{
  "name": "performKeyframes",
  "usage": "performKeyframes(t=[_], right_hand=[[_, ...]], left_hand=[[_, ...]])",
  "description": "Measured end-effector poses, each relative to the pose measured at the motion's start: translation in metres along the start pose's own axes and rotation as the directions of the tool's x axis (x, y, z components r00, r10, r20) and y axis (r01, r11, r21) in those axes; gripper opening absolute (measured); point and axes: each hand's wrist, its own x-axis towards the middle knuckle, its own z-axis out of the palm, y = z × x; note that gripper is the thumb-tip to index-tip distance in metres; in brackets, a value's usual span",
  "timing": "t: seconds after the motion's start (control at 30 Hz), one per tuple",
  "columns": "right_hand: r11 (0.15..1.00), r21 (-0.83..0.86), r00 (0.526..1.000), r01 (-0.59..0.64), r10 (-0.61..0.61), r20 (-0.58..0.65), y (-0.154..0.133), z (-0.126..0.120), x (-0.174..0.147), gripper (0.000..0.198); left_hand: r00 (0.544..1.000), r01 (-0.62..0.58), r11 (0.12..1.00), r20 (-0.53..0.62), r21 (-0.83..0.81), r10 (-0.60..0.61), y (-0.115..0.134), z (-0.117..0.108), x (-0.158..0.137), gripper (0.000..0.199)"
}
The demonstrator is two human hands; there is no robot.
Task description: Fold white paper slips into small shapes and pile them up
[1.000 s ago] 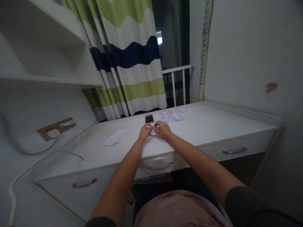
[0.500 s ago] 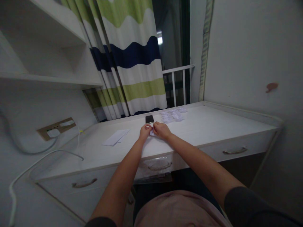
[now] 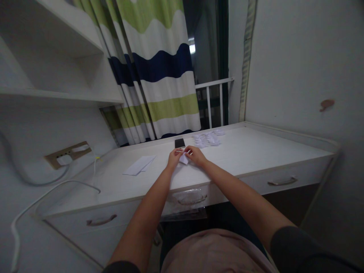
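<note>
Between my two hands, a small folded piece of white paper [image 3: 184, 158] is held just above the desk. My left hand [image 3: 174, 158] pinches its left side with thumb and fingers. On the right side, my right hand [image 3: 196, 155] grips it, fingers bent. Its exact folded shape is partly hidden by the fingers. Just beyond my hands lies a dark phone-like rectangle [image 3: 179, 143]. Several small folded white paper pieces [image 3: 209, 138] lie in rows behind my right hand. To the left of my left hand rest flat white paper sheets [image 3: 140, 165], slightly overlapping.
The white desk [image 3: 256, 151] has drawers with metal handles along its front. A white cable [image 3: 71, 182] crosses its left end near a wall socket [image 3: 66, 154]. A striped curtain [image 3: 167, 91] hangs behind, and a shelf [image 3: 62, 94] juts out at upper left.
My right hand has shifted slightly and its fingers have lifted a little. More of the folded paper shows below the fingers now. My left hand stays almost in place.
</note>
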Motion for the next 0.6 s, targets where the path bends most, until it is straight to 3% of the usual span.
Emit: performKeyframes(t=[0.2, 0.4, 0.6], right_hand=[[0.979, 0.16, 0.991, -0.129, 0.132, -0.009, 0.0067, 0.0034, 0.0015, 0.017], [0.899, 0.279, 0.941, -0.337, 0.309, 0.14, 0.0063, 0.0048, 0.001, 0.019], [0.855, 0.362, 0.925, -0.371, 0.376, 0.059, 0.0085, 0.0011, 0.0058, 0.016]], left_hand=[[0.998, -0.042, 0.999, 0.052, 0.01, 0.041, 0.0009, 0.0, -0.0022, 0.028], [0.998, -0.062, 0.998, -0.007, 0.025, 0.062, -0.0029, -0.0011, -0.0001, 0.031], [0.996, 0.071, 0.996, 0.051, -0.048, -0.068, -0.005, 0.0001, 0.0014, 0.035]])
